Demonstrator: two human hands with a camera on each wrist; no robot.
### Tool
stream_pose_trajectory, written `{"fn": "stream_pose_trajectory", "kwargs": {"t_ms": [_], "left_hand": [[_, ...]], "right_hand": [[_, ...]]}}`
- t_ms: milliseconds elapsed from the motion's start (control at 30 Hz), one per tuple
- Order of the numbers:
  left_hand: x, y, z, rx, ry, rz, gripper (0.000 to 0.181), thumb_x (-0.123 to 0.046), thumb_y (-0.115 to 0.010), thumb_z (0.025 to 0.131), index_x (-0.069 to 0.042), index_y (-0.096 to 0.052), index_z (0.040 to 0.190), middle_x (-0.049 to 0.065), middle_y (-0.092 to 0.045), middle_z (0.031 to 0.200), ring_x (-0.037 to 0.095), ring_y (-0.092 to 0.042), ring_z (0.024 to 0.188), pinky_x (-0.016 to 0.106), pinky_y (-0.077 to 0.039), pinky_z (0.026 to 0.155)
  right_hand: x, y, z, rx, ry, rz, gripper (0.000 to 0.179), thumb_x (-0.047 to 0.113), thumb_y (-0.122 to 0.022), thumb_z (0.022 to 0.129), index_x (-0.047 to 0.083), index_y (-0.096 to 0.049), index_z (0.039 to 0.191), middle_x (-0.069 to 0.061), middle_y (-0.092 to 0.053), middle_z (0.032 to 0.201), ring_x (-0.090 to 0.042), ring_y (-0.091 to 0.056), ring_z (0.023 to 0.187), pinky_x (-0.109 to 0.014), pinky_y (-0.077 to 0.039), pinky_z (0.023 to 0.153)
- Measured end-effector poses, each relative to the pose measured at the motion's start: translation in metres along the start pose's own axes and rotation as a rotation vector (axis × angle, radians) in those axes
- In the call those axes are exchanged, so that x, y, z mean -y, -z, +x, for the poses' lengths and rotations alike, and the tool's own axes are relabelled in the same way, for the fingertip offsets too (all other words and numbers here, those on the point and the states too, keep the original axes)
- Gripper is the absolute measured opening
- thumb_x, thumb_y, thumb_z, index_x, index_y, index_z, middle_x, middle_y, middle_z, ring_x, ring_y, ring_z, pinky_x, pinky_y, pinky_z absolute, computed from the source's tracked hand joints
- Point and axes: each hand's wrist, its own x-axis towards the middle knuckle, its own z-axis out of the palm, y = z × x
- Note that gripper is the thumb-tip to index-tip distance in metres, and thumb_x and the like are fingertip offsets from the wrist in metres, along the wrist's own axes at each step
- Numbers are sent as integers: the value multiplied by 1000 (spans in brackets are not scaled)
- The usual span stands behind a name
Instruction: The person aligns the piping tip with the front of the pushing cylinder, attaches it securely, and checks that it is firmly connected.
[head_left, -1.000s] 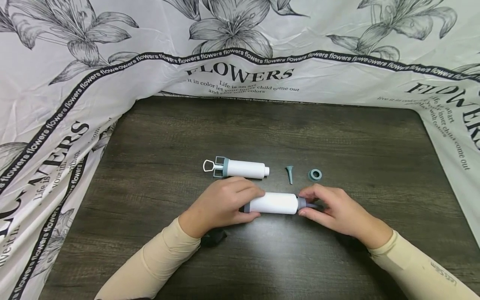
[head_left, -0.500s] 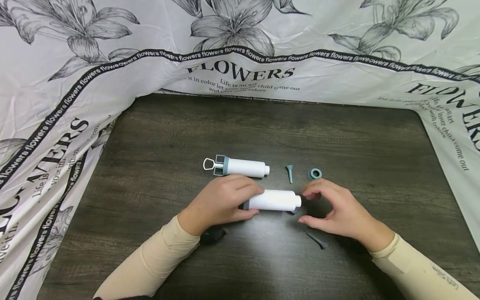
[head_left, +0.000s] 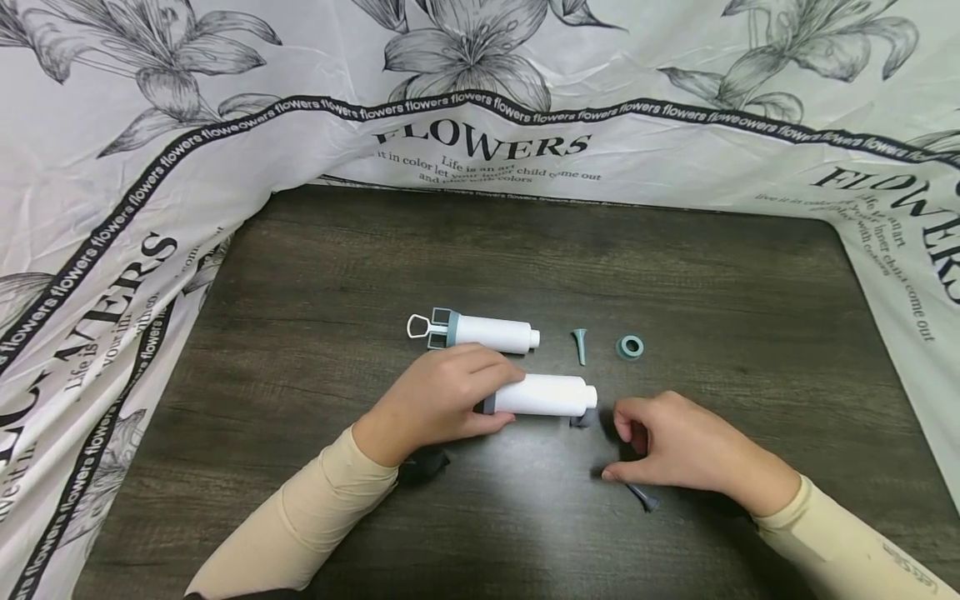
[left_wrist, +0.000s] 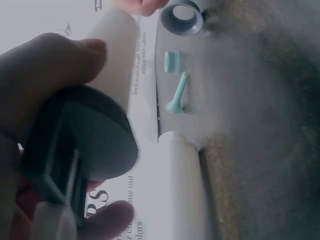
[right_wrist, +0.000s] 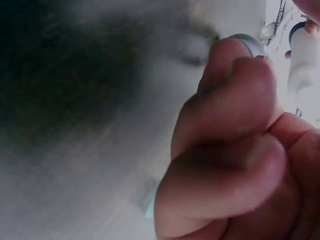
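Note:
My left hand [head_left: 442, 396] grips the dark grey collar end of a white-barrelled icing syringe [head_left: 551, 395], held nearly level with its bare white neck toward the right. The left wrist view shows this grey collar [left_wrist: 105, 135] up close, between thumb and fingers. Just below the neck is a dark grey ring [head_left: 581, 420]. To the right, my right hand [head_left: 682, 446] has its fingers bent and its thumb spread apart from them, with nothing in between. A dark grey nozzle [head_left: 643, 497] lies on the table right by that thumb, partly covered by it.
Behind the left hand lies a second icing syringe [head_left: 491, 333] with teal finger loops and a white pull handle. A teal nozzle [head_left: 580, 346] and a teal ring [head_left: 630, 347] lie to its right. Some dark object [head_left: 423, 465] sits under the left wrist. Patterned cloth surrounds the table.
The right hand has let go of the grey ring and nozzle at the syringe's neck, then shifted toward the near side by the nozzle. The left hand keeps its grip, moving slightly up in view.

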Motion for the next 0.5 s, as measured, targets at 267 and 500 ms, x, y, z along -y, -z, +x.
{"fn": "stream_pose_trajectory", "kwargs": {"t_ms": [267,500], "left_hand": [[1,-4,-14,107,63,-30,41,-21,-93,80,-10,-74,115,-1,-74,108,17,-69,100,32,-57,88],[5,-9,-32,140,119,-21,46,-23,-95,79,-9,-73,118,0,-72,107,17,-69,96,35,-58,83]], "right_hand": [[-4,-4,2,-33,-17,-30,48,53,-94,76,26,-54,80,21,-40,64,4,-35,55,-21,-34,52],[-6,-1,1,-29,-10,-22,46,52,-93,79,26,-56,83,18,-43,67,4,-35,55,-22,-36,53]]}}
